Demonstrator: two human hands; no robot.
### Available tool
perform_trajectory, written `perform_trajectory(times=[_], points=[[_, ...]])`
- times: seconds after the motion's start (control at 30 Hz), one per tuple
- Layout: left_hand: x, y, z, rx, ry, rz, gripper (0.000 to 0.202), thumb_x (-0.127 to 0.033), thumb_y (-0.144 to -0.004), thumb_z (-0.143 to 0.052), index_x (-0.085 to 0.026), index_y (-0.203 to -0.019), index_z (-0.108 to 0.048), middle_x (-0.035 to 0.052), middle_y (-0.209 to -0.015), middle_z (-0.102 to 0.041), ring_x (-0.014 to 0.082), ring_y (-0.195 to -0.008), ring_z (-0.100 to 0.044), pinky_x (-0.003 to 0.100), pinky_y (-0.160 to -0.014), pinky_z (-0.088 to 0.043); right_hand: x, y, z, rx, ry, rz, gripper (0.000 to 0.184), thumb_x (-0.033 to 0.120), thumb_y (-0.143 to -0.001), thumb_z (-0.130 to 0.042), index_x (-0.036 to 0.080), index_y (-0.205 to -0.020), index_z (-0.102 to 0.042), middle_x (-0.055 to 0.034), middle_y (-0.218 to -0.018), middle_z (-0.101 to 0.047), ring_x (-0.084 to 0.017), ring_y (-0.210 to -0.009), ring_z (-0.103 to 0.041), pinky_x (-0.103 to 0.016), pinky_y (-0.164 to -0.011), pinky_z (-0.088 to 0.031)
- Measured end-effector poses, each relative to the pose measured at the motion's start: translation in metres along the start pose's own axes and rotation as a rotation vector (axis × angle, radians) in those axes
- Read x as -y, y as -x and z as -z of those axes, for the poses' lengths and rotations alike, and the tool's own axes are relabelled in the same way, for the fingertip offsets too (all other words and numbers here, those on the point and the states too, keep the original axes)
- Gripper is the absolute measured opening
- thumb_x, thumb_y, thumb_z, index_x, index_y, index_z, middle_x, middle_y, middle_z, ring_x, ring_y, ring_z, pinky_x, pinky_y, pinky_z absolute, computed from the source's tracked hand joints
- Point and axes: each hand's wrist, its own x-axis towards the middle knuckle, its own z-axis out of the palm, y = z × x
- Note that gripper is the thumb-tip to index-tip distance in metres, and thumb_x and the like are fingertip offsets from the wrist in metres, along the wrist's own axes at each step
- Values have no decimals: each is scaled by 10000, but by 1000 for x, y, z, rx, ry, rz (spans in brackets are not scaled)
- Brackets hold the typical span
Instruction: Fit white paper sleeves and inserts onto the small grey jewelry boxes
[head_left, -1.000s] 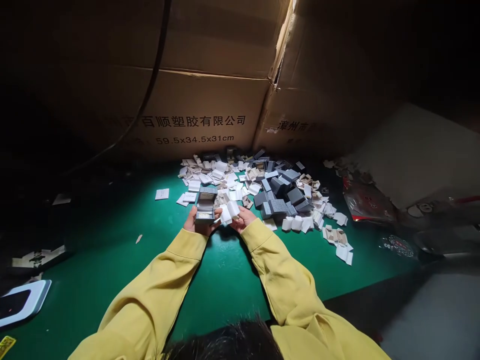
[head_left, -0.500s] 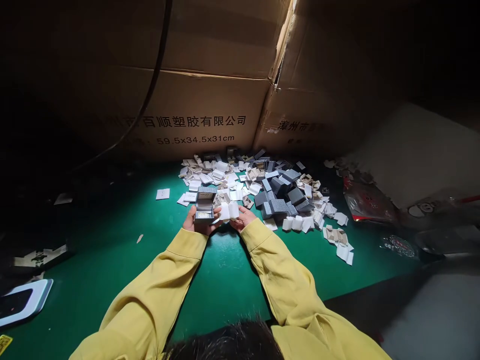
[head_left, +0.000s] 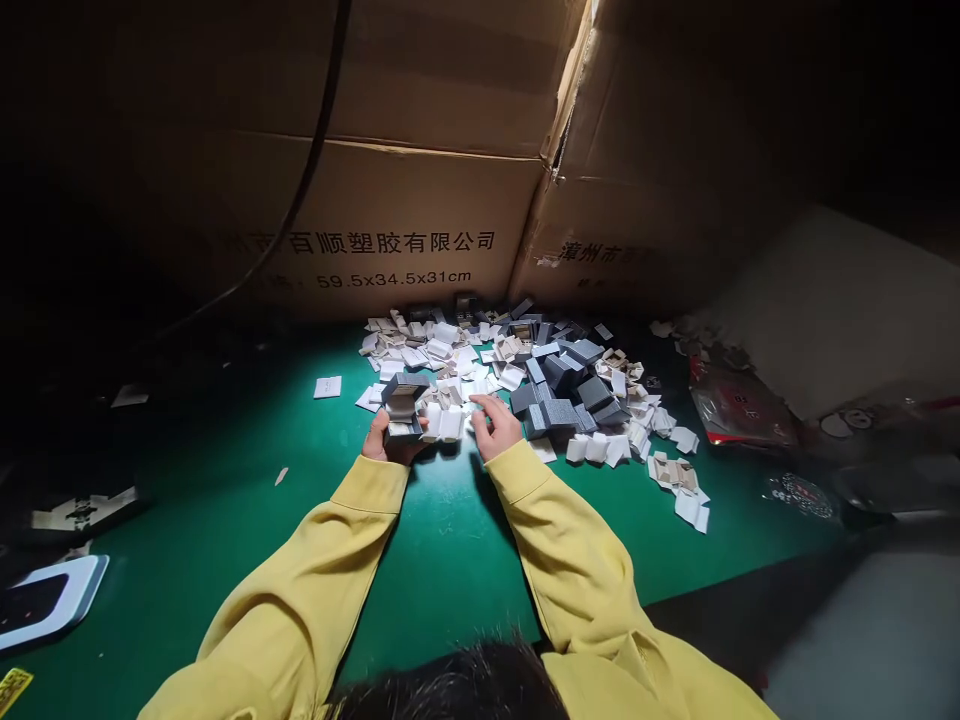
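My left hand [head_left: 384, 442] is closed round a small grey hinged box [head_left: 400, 405] with its lid up, held just above the green table [head_left: 225, 520]. A folded white paper insert [head_left: 441, 422] sits right beside the box, touching my left thumb. My right hand [head_left: 495, 425] lies with its fingers stretched out over the loose white papers [head_left: 442, 355], holding nothing. Just to its right is a heap of closed grey boxes [head_left: 559, 385].
Large brown cardboard cartons [head_left: 405, 200] wall off the back of the table. More white inserts [head_left: 675, 475] trail off to the right. A phone on a white tray [head_left: 45, 605] lies at the near left, and red packaging [head_left: 739, 410] at the right.
My right hand has let go of the white insert and moved right and forward onto the paper pile. The box in my left hand has tilted a little to the left.
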Motion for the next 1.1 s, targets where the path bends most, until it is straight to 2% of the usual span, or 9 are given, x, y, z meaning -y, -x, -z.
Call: perform_trajectory(times=[0.1,0.2,0.37,0.5,0.6,0.73,0.83,0.93,1.1], points=[[-1,1,-5,-32,31,-15,328,-396,-927,-528,-115,-942,-698,102,-803,-751,227,-802,-711,398,-746,-607,2,3,-4,52,176,279,382,354,-879,-589,171,-1210,-640,-126,-1259,-649,-246,-1166,-579,-393,-972,-507],[-2,1,-7,-43,42,-19,325,-415,-899,-570,-116,-927,-695,104,-795,-746,242,-817,-709,408,-738,-606,2,6,-7,103,339,391,446,378,-843,-662,165,-1233,-631,-123,-1243,-665,-261,-1130,-587,-414,-998,-478],[-1,1,-7,-33,31,28,316,-384,-921,-522,-117,-984,-680,100,-793,-741,224,-750,-707,387,-701,-597,2,7,-8,59,394,378,421,295,-830,-660,134,-1218,-639,-115,-1195,-689,-255,-1066,-596,-384,-941,-490],[1,2,-7,-22,19,83,304,-365,-910,-537,-119,-1040,-661,96,-824,-740,211,-722,-709,377,-702,-597,0,3,-12,65,249,365,382,268,-729,-707,157,-1094,-682,-101,-1071,-722,-248,-946,-625,-391,-865,-531],[1,2,-7,-8,46,130,348,-395,-926,-504,-102,-1040,-655,107,-785,-735,226,-743,-713,380,-700,-595,-2,2,-15,125,135,317,397,250,-719,-678,192,-1112,-658,-99,-1061,-707,-222,-911,-638,-344,-756,-562],[2,1,-4,-12,66,164,378,-403,-946,-455,-97,-1066,-641,111,-769,-732,235,-739,-713,389,-700,-594,-1,3,-16,145,32,254,427,216,-723,-628,209,-1150,-632,-97,-1102,-684,-162,-751,-617,-272,-591,-538],[1,0,-3,-22,53,161,379,-407,-948,-451,-106,-1082,-639,102,-763,-730,225,-730,-707,376,-712,-590,0,4,-15,164,2,237,469,218,-723,-621,222,-1192,-619,-97,-1139,-671,-160,-762,-618,-270,-604,-547],[1,0,-3,-28,34,138,373,-414,-934,-487,-110,-1081,-646,99,-778,-730,223,-731,-704,369,-702,-589,1,4,-14,212,13,265,524,251,-732,-633,208,-1253,-596,-114,-1169,-656,-190,-876,-640,-285,-648,-570],[5,2,-5,-11,13,145,362,-426,-929,-511,-119,-1055,-657,83,-786,-731,202,-743,-703,351,-701,-596,-4,5,-16,195,123,341,455,283,-790,-614,154,-1226,-619,-146,-1174,-652,-261,-1093,-612,-363,-859,-575]])
